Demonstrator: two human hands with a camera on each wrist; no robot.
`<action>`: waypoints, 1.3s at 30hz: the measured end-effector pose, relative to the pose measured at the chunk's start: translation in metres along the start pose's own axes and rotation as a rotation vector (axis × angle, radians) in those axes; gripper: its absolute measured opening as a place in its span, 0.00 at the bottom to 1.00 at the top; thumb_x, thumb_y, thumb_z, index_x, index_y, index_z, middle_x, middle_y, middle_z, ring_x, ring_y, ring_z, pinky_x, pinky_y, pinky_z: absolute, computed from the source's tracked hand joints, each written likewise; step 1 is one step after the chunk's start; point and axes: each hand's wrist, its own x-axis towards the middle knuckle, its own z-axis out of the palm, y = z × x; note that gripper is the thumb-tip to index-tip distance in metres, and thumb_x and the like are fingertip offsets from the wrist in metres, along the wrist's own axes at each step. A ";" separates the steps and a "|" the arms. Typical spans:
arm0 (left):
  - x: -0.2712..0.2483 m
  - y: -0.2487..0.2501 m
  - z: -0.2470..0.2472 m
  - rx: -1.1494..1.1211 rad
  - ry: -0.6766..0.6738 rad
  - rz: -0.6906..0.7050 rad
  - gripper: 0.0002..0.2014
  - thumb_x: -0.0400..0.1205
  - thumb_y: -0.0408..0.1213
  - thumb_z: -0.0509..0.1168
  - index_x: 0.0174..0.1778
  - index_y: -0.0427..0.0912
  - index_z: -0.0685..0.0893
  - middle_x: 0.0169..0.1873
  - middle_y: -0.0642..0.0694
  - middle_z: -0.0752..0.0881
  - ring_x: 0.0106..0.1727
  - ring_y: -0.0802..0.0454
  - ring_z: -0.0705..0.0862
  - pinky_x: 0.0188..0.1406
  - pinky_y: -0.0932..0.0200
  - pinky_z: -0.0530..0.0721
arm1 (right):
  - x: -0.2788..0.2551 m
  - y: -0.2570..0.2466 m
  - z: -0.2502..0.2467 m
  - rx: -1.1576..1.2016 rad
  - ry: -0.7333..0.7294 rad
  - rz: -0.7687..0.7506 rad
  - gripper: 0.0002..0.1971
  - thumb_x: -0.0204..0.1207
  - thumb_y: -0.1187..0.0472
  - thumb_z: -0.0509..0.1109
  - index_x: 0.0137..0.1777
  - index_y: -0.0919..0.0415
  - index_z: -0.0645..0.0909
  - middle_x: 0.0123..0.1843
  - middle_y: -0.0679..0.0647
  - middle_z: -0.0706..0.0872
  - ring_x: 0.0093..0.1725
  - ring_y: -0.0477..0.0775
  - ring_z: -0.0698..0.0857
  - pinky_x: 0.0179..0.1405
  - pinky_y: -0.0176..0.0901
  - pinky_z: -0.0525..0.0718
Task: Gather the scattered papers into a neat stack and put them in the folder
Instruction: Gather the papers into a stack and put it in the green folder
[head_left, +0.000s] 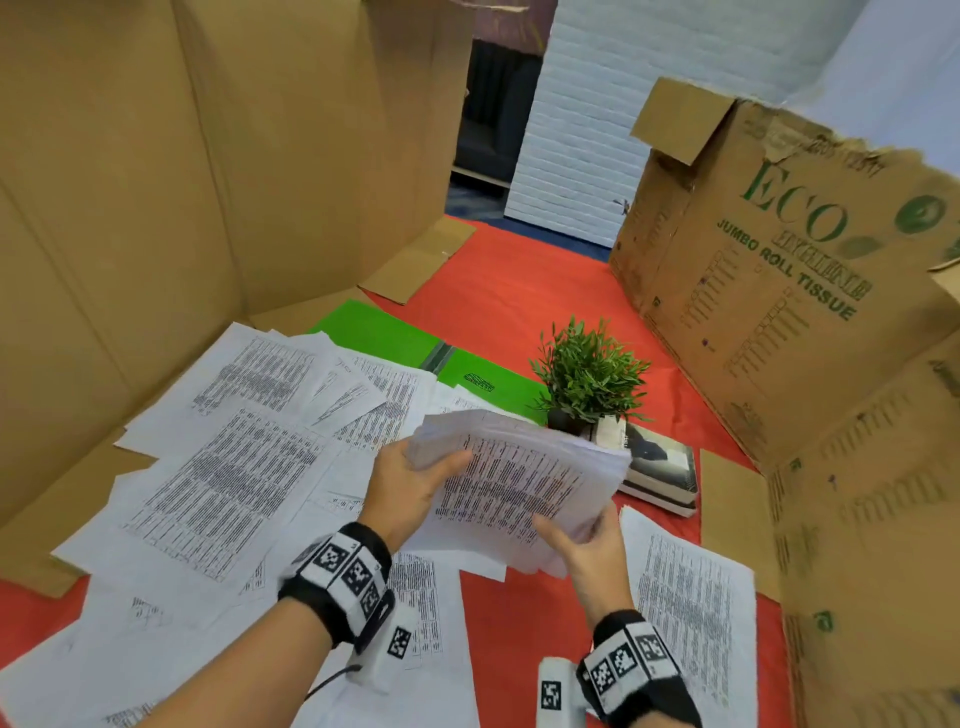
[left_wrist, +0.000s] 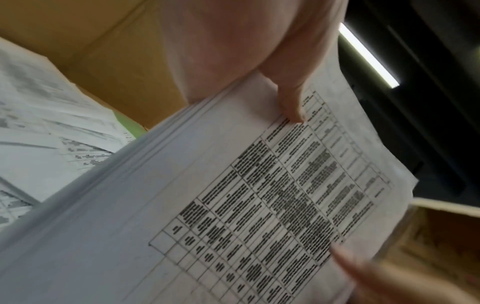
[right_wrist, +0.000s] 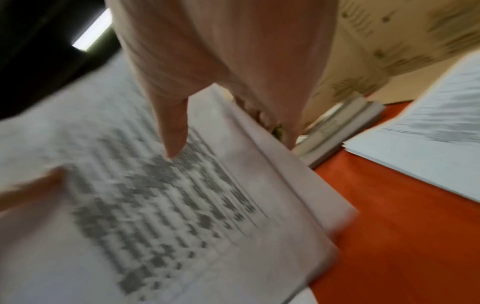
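Note:
Both hands hold a thick stack of printed papers (head_left: 524, 483) lifted off the red table. My left hand (head_left: 415, 483) grips its left edge, thumb on the top sheet (left_wrist: 293, 107). My right hand (head_left: 587, 540) grips the near right corner, thumb on top (right_wrist: 174, 133), fingers underneath. Several loose printed sheets (head_left: 223, 467) still lie scattered across the left and near side, and one sheet (head_left: 691, 592) lies to the right. The open green folder (head_left: 384, 332) lies flat beyond them, partly covered by papers.
A small potted plant (head_left: 587, 374) stands on a book pile (head_left: 660, 467) just behind the stack. A large ECO tissue carton (head_left: 779, 291) walls off the right side; tall cardboard panels (head_left: 156, 182) close the left. Bare red tablecloth (head_left: 519, 649) shows between my wrists.

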 end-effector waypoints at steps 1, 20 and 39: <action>0.001 0.002 -0.002 -0.033 0.017 -0.008 0.12 0.74 0.32 0.76 0.53 0.43 0.90 0.48 0.43 0.94 0.52 0.47 0.92 0.61 0.44 0.87 | 0.000 0.007 -0.003 -0.025 0.034 0.046 0.50 0.53 0.53 0.88 0.75 0.62 0.69 0.71 0.58 0.81 0.68 0.47 0.83 0.64 0.39 0.82; 0.020 -0.004 -0.047 -0.065 -0.009 -0.118 0.18 0.68 0.24 0.78 0.53 0.37 0.85 0.46 0.44 0.93 0.45 0.51 0.91 0.49 0.58 0.89 | 0.000 -0.039 -0.035 0.136 0.012 -0.106 0.10 0.78 0.69 0.71 0.58 0.63 0.87 0.50 0.49 0.95 0.47 0.45 0.92 0.44 0.36 0.88; 0.006 -0.054 -0.038 0.095 -0.003 -0.267 0.30 0.58 0.36 0.85 0.58 0.45 0.87 0.51 0.48 0.92 0.59 0.51 0.87 0.67 0.46 0.81 | -0.012 -0.015 -0.031 -0.895 0.087 -0.649 0.34 0.74 0.60 0.78 0.80 0.48 0.72 0.74 0.56 0.74 0.71 0.54 0.74 0.70 0.56 0.78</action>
